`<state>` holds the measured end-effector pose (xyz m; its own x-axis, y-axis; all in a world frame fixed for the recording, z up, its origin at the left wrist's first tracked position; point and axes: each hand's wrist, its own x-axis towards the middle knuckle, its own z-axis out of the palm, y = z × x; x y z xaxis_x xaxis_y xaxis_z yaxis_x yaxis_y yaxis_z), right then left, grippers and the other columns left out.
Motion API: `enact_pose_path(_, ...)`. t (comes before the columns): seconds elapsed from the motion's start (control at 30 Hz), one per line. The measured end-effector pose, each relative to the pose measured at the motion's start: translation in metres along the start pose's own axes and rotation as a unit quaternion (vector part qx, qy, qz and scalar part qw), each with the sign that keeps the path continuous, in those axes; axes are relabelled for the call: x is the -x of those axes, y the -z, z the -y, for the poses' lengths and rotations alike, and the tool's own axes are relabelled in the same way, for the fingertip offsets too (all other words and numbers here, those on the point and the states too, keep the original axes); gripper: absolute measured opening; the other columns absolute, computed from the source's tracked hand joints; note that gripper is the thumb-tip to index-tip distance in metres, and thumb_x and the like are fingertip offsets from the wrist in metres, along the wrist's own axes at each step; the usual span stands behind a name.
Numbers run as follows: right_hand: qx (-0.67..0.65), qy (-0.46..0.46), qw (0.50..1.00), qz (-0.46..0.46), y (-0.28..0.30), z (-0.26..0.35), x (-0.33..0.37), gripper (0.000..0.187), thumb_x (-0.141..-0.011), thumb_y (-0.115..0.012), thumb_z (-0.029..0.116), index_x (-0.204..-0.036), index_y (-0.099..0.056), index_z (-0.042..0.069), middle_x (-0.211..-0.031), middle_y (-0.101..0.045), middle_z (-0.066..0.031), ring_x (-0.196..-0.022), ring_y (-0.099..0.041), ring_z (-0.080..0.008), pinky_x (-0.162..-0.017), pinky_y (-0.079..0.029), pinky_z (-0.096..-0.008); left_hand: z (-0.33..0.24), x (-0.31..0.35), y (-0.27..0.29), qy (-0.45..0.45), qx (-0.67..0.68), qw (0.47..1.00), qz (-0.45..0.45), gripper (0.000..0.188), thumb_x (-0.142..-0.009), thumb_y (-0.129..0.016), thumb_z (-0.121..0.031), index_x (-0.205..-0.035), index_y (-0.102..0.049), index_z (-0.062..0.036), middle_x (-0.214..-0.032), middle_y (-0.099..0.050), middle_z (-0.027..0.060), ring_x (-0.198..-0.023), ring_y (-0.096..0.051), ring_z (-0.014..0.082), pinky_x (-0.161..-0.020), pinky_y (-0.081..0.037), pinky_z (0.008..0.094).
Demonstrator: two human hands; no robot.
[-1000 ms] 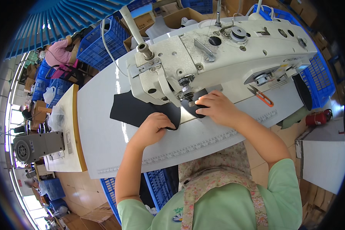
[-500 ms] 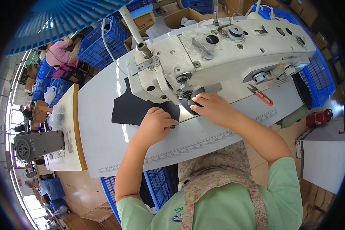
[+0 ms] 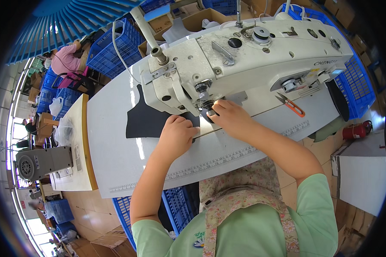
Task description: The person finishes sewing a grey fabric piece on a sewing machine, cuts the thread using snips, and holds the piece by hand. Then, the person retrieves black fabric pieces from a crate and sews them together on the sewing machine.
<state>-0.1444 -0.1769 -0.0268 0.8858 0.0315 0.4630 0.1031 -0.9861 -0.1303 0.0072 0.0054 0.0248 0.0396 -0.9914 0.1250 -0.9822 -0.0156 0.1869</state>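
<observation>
A black fabric piece lies on the pale table, its right end passing under the needle area of a white sewing machine. My left hand is closed on the fabric's near edge, just left of the needle area, fingers bent and thumb pointing right. Close to the presser foot, my right hand pinches the dark material at its right side, fingertips bunched together. The machine head and my fingers hide the needle tip and the stitching line.
Orange-handled scissors lie right of my right hand. A ruler strip runs along the table's near edge. A blue fan cage hangs at upper left. Blue crates stand behind; a fire extinguisher is at right.
My right hand has shifted slightly left and up toward the needle, covering more of the dark material. My left hand has moved slightly right, with the fabric still beneath it.
</observation>
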Motion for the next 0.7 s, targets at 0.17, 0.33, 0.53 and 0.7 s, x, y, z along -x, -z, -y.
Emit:
enact_pose_path(0.17, 0.017, -0.004, 1.000, -0.008, 0.000, 0.003, -0.003, 0.028, -0.075, -0.064, 0.013, -0.101, -0.071, 0.006, -0.102, -0.059, -0.0060, -0.108, -0.053, -0.0220, -0.091, -0.048, -0.0306, -0.002, -0.003, -0.003, 0.007, -0.027, 1.000, 0.000, 0.027, -0.074, -0.064, -0.003, -0.096, -0.076, -0.0144, -0.084, -0.063, 0.0004, -0.090, -0.059, 0.0208, -0.093, -0.042, 0.0371)
enact_pose_path(0.33, 0.027, -0.017, 0.999, 0.006, 0.002, 0.005, -0.007, 0.026, -0.073, -0.064, 0.012, -0.098, -0.071, 0.005, -0.103, -0.058, -0.0071, -0.109, -0.052, -0.0227, -0.093, -0.048, -0.0306, -0.005, -0.006, -0.005, 0.017, -0.056, 0.998, -0.005, 0.029, -0.075, -0.065, -0.003, -0.100, -0.075, -0.0144, -0.084, -0.062, 0.0000, -0.090, -0.059, 0.0207, -0.091, -0.042, 0.0371)
enact_pose_path(0.53, 0.017, -0.025, 1.000, -0.005, -0.002, 0.004, -0.007, 0.025, -0.072, -0.065, 0.010, -0.096, -0.070, 0.003, -0.107, -0.058, -0.0081, -0.111, -0.052, -0.0232, -0.095, -0.047, -0.0313, -0.008, -0.010, -0.009, 0.024, -0.093, 0.995, -0.017, 0.030, -0.074, -0.064, -0.003, -0.101, -0.072, -0.0137, -0.085, -0.062, 0.0004, -0.091, -0.059, 0.0213, -0.090, -0.042, 0.0374)
enact_pose_path(0.7, 0.009, -0.025, 1.000, 0.012, -0.001, 0.004, -0.007, 0.024, -0.073, -0.066, 0.008, -0.097, -0.070, 0.003, -0.110, -0.058, -0.0096, -0.116, -0.051, -0.0238, -0.097, -0.047, -0.0324, -0.010, -0.013, -0.010, 0.011, -0.121, 0.991, -0.045, 0.018, -0.076, -0.062, -0.008, -0.091, -0.071, -0.0077, -0.083, -0.062, 0.0025, -0.092, -0.059, 0.0196, -0.090, -0.043, 0.0371)
